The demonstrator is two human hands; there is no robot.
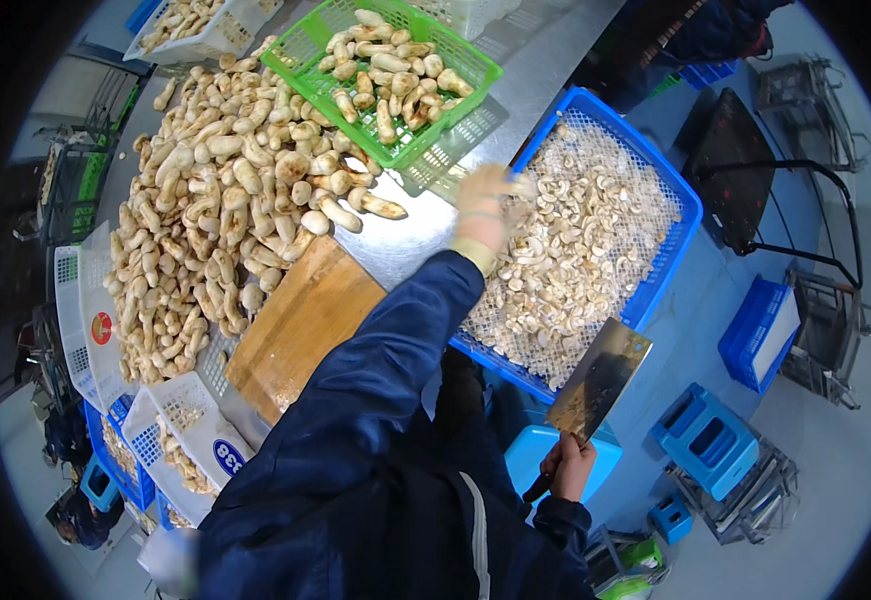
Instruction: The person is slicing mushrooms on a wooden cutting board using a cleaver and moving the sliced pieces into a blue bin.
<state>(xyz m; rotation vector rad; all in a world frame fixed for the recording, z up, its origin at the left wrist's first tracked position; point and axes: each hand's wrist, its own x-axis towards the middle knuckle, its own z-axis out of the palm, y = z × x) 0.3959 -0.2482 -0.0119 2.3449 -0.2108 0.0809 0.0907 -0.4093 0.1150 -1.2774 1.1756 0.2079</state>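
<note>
My left hand [482,207], smeared by motion, reaches across to the near-left edge of a blue crate [693,225]. The crate has a mesh liner covered with sliced mushrooms [580,240]. Whether those fingers hold anything is not visible. Lower right, my right hand [570,468] is closed round the handle of a cleaver [600,380]. Its broad, stained blade points up and away, over the crate's near corner. A wooden cutting board [305,320] lies on the metal table beside my left sleeve. Beyond it is a big heap of whole mushrooms [215,200] with thick pale stems.
A green basket [395,155] of whole mushrooms stands at the table's far side. White baskets [180,430] line the left edge. On the right are a blue stool [705,440], a black trolley [735,160] and metal frames [820,340]. Another person [645,40] is at the far right.
</note>
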